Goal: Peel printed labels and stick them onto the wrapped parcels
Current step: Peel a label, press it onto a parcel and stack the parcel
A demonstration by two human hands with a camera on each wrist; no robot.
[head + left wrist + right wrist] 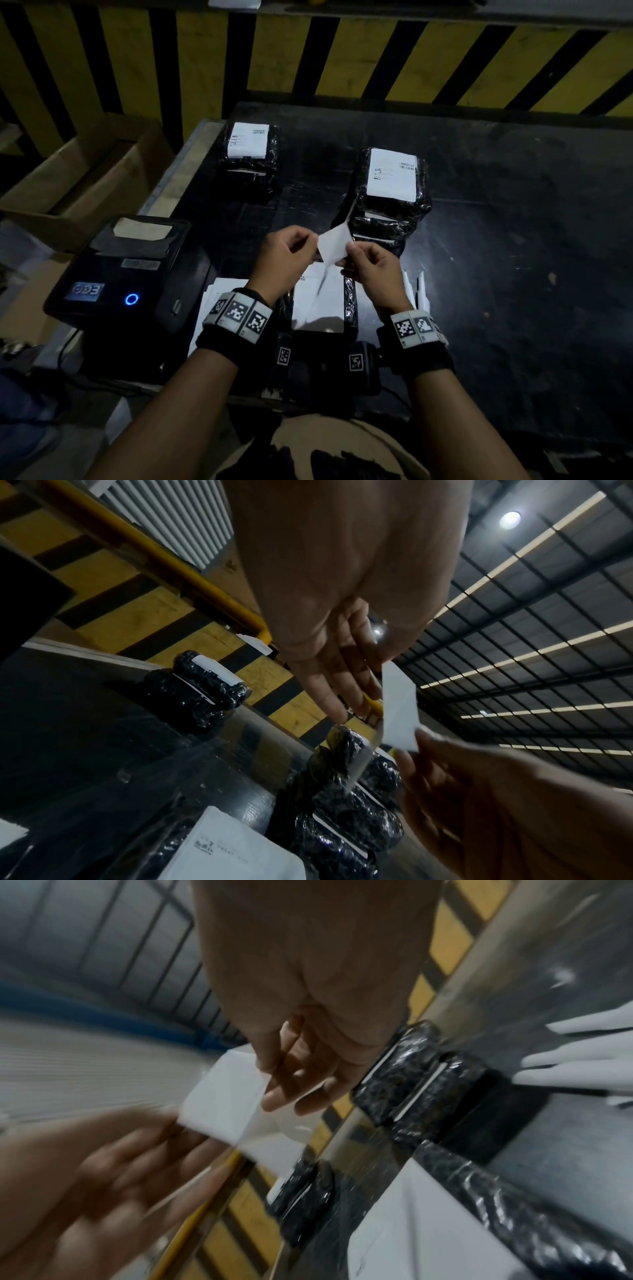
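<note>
Peeling step: left hand (pixel 286 255) and right hand (pixel 371 270) both pinch the white label (pixel 334 246), parting it from its backing above the near parcel (pixel 320 301) beside the printer (pixel 120 274); next, probably press it flat on a parcel.

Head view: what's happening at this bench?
A person is mid-peel. Both hands, left hand and right hand, pinch a white label held in the air above the black table, with a translucent backing strip hanging down from it. Two stacks of wrapped parcels further back already carry labels on top. A label printer sits at the left with its blue light on.
</note>
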